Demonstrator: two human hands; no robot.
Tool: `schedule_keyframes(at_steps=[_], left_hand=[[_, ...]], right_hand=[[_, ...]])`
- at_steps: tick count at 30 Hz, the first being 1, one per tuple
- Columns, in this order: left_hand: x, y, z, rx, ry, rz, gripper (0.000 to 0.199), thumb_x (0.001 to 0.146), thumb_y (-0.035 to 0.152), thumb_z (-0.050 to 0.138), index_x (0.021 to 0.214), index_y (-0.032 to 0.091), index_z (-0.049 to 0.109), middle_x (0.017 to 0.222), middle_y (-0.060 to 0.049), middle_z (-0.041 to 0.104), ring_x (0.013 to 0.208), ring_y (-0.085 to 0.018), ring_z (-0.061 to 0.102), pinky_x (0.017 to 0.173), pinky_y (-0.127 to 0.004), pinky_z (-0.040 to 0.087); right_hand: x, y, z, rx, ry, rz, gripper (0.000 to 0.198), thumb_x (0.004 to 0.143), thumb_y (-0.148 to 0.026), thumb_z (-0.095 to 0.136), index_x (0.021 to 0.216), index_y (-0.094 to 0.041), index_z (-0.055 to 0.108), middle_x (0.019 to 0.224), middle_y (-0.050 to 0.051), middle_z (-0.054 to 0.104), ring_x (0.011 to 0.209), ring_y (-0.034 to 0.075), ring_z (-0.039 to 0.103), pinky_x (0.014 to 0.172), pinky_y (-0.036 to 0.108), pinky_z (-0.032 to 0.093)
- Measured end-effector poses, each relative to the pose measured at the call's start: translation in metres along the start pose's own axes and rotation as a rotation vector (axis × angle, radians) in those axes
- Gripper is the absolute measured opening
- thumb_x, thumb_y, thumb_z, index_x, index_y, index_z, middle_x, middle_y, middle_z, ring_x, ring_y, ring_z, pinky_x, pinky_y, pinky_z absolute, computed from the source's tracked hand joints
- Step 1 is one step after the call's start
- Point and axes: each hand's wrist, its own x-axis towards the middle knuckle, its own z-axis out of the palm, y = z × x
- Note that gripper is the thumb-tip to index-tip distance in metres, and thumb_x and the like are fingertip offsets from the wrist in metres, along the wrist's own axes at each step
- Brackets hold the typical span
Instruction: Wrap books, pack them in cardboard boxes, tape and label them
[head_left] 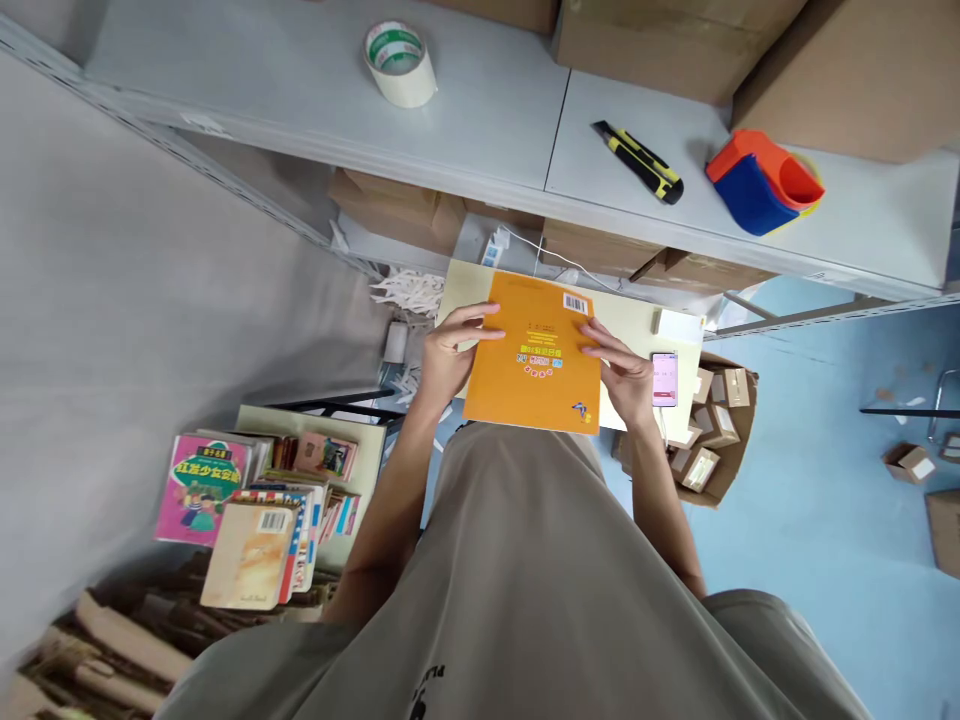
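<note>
An orange book with a barcode at one corner is between my hands, over the pale table in front of my body. Its printed text appears upside down from here. My left hand grips the left edge, fingers lying on the cover. On the opposite edge, my right hand holds the book in the same way, fingertips on the cover. Both thumbs are hidden. Just right of my right hand lies a phone with a lit screen, and a small white box sits behind it.
A grey shelf crosses ahead, bearing a tape roll, a utility knife and a red-blue tape dispenser. Stacked books stand at left. A carton of small boxes is on the right. Flattened cardboard lies lower left.
</note>
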Motion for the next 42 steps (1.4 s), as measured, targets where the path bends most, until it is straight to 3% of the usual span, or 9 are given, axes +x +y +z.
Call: schedule_keyframes(at_steps=[4,10,13,18,23,27,30,38,42], left_hand=[[-0.002,0.014,0.013,-0.054,0.07,-0.01,0.043,0.08,0.072,0.104,0.085,0.031,0.092,0.137,-0.009,0.088,0.133,-0.033,0.082,0.124,-0.053,0.063],[-0.012,0.021,0.013,-0.131,0.048,-0.199,0.063,0.075,0.065,0.108,0.105,0.025,0.069,0.12,-0.012,0.091,0.123,-0.03,0.086,0.113,-0.046,0.065],[-0.016,0.02,0.006,-0.094,-0.016,-0.263,0.066,0.077,0.064,0.106,0.1,0.027,0.057,0.104,-0.006,0.089,0.091,-0.022,0.085,0.09,-0.035,0.067],[-0.015,0.022,-0.003,-0.017,-0.202,-0.289,0.053,0.089,0.065,0.095,0.117,0.024,0.08,0.092,-0.003,0.082,0.068,-0.015,0.071,0.057,-0.025,0.051],[-0.017,0.018,-0.002,-0.035,-0.224,-0.334,0.06,0.085,0.072,0.095,0.116,0.021,0.087,0.104,-0.01,0.087,0.077,-0.02,0.077,0.057,-0.028,0.05],[-0.023,0.006,0.007,0.015,-0.059,-0.347,0.065,0.091,0.085,0.087,0.078,0.022,0.075,0.061,-0.003,0.069,0.053,-0.016,0.061,0.052,-0.03,0.042],[-0.026,-0.002,0.01,0.043,0.004,-0.347,0.073,0.093,0.09,0.083,0.068,0.024,0.065,0.052,-0.001,0.061,0.047,-0.014,0.055,0.054,-0.03,0.042],[-0.031,0.005,0.0,-0.066,0.075,-0.405,0.082,0.09,0.102,0.072,0.097,0.02,0.08,0.087,-0.012,0.086,0.063,-0.02,0.07,0.056,-0.031,0.044],[-0.032,0.024,0.002,0.001,0.087,-0.311,0.064,0.085,0.083,0.091,0.099,0.021,0.087,0.101,-0.011,0.088,0.089,-0.026,0.08,0.075,-0.033,0.057]], right_hand=[[-0.003,-0.006,-0.002,-0.028,-0.004,-0.007,0.03,0.098,-0.073,0.089,0.103,-0.044,0.095,0.142,-0.004,0.088,0.161,0.033,0.069,0.148,0.072,0.038],[-0.014,-0.012,-0.013,-0.038,0.02,0.054,0.046,0.094,-0.075,0.092,0.122,-0.038,0.094,0.141,0.005,0.089,0.142,0.036,0.081,0.133,0.062,0.059],[-0.019,-0.007,-0.016,-0.102,0.108,0.097,0.058,0.095,-0.074,0.091,0.135,-0.032,0.087,0.121,0.008,0.092,0.119,0.033,0.087,0.116,0.056,0.068],[-0.02,-0.009,-0.018,-0.143,0.141,0.126,0.052,0.104,-0.071,0.082,0.14,-0.034,0.081,0.122,0.006,0.091,0.101,0.026,0.083,0.096,0.046,0.069],[-0.019,-0.012,-0.014,-0.119,0.081,0.148,0.054,0.101,-0.079,0.081,0.117,-0.028,0.082,0.11,0.009,0.092,0.107,0.03,0.086,0.092,0.046,0.068],[-0.019,-0.009,-0.002,-0.093,0.101,0.252,0.061,0.099,-0.086,0.08,0.096,-0.025,0.075,0.072,0.006,0.083,0.068,0.024,0.078,0.065,0.038,0.06],[-0.021,-0.007,0.007,-0.089,0.081,0.294,0.065,0.1,-0.089,0.076,0.088,-0.026,0.071,0.067,0.006,0.081,0.065,0.023,0.078,0.062,0.036,0.06],[-0.031,-0.004,0.01,0.003,0.081,0.319,0.075,0.103,-0.099,0.057,0.098,-0.026,0.073,0.078,0.007,0.083,0.083,0.028,0.086,0.074,0.04,0.069],[-0.022,0.018,0.004,-0.018,0.072,0.346,0.064,0.091,-0.089,0.084,0.104,-0.027,0.077,0.07,-0.003,0.072,0.074,0.021,0.077,0.075,0.036,0.068]])
